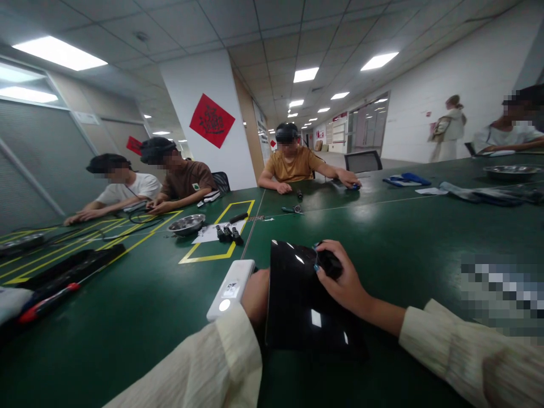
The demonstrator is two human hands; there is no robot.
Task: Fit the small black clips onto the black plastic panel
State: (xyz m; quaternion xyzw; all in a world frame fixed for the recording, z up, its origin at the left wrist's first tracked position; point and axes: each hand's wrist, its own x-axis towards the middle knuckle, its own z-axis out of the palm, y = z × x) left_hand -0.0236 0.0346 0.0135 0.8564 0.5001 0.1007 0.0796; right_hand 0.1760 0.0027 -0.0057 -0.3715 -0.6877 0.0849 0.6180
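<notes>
A glossy black panel stands tilted in front of me, with ceiling lights reflected in its surface. My left hand reaches behind the panel's left edge, so its fingers are hidden. My right hand is closed around a small, dark, rounded object at the panel's upper right. Thumb and forefinger, with blue nails, pinch its near side; I cannot tell whether it is joined to the panel. A white box-shaped device with a lit round spot lies against my left wrist.
Ahead on the green table are a metal bowl, several black cylindrical parts on white paper, and pliers. A red-handled screwdriver lies left by a black tray. Across sits a person; others sit left and right.
</notes>
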